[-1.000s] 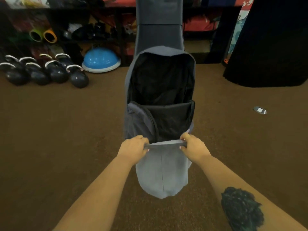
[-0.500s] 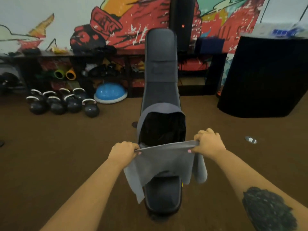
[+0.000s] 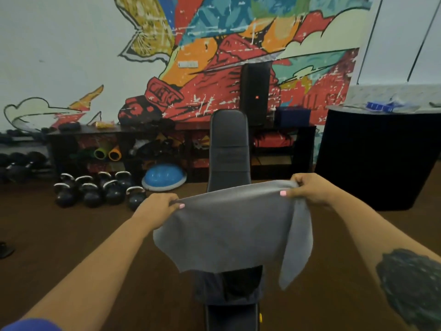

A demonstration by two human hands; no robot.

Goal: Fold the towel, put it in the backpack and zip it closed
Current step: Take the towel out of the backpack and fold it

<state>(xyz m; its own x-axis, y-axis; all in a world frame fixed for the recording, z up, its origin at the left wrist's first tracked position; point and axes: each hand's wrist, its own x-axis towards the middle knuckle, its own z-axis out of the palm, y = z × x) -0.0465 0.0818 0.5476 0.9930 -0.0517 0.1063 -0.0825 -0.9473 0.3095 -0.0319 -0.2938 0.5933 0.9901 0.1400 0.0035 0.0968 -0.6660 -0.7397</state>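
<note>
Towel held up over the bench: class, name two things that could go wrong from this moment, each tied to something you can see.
1. The grey towel is pinched only along its top edge by the left hand and right hand; its loose lower corners hang unevenly, so a fold may come out crooked.
2. The towel hides most of the backpack on the bench, so lowering it toward the opening is partly blind and may miss.

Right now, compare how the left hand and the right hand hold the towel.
The left hand sits lower and nearer the camera; the right hand is higher. Below the right hand the towel hangs in a long doubled flap with a pointed corner; below the left hand its edge ends sooner. Both pinch the grey towel's top edge, stretching it between them.
</note>
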